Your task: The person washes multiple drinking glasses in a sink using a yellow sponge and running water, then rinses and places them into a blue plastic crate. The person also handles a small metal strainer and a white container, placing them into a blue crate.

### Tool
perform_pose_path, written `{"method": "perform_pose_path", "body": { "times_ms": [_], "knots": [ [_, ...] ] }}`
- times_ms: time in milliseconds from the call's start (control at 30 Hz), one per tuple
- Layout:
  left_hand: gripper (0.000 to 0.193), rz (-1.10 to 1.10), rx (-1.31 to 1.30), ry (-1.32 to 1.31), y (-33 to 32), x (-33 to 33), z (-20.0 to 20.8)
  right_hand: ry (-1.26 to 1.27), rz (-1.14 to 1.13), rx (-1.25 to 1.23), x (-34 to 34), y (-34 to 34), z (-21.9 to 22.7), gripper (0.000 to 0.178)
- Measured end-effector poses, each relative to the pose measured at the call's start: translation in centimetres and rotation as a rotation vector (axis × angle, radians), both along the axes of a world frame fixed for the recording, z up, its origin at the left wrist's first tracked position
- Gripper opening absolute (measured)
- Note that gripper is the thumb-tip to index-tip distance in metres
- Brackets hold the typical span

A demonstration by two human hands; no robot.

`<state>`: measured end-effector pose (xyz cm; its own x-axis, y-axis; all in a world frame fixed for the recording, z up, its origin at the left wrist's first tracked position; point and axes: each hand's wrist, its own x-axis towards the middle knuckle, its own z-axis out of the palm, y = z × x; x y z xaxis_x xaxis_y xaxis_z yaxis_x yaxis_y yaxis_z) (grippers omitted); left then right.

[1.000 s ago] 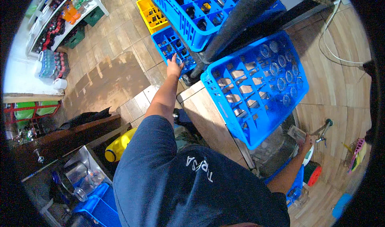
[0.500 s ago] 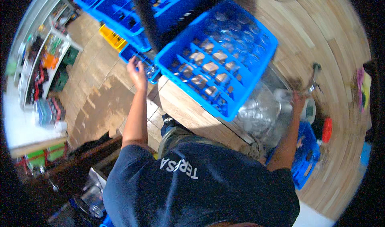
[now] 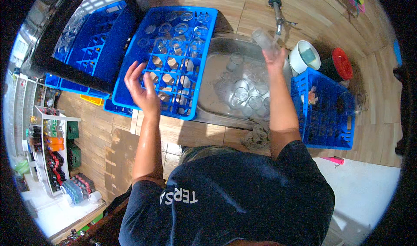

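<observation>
My right hand is wrapped round a clear drinking glass, tilted close beside the metal tap. Below it, several glasses lie in murky water in the steel sink. My left hand is over the near left side of a blue divided crate, fingers spread and nothing in them. Glasses fill the crate's far compartments, while its near ones show no glasses.
Right of the sink are a blue crate, a white tub with a sponge and a red-rimmed container. A grey cloth lies on the front ledge. A dark upright frame and more blue crates stand left.
My view has turned rightward, towards the sink. My left hand has come from low beside the crate to over its near left side. The right hand stays near the tap, the glass now showing clearly.
</observation>
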<state>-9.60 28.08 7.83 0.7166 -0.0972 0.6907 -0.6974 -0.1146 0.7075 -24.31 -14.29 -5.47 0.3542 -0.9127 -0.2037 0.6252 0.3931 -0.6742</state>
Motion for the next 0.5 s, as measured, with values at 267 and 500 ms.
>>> {"method": "perform_pose_path", "body": {
  "times_ms": [267,500],
  "knots": [
    [0.024,-0.487,-0.083,0.233,-15.4,-0.9,1.8,-0.165,0.593,0.542,1.5,-2.2,-0.9,0.062],
    [0.028,-0.671,0.295,0.546,-26.8,-0.3,-4.8,0.934,0.691,-0.336,-1.2,-2.3,5.1,0.072]
  ]
}}
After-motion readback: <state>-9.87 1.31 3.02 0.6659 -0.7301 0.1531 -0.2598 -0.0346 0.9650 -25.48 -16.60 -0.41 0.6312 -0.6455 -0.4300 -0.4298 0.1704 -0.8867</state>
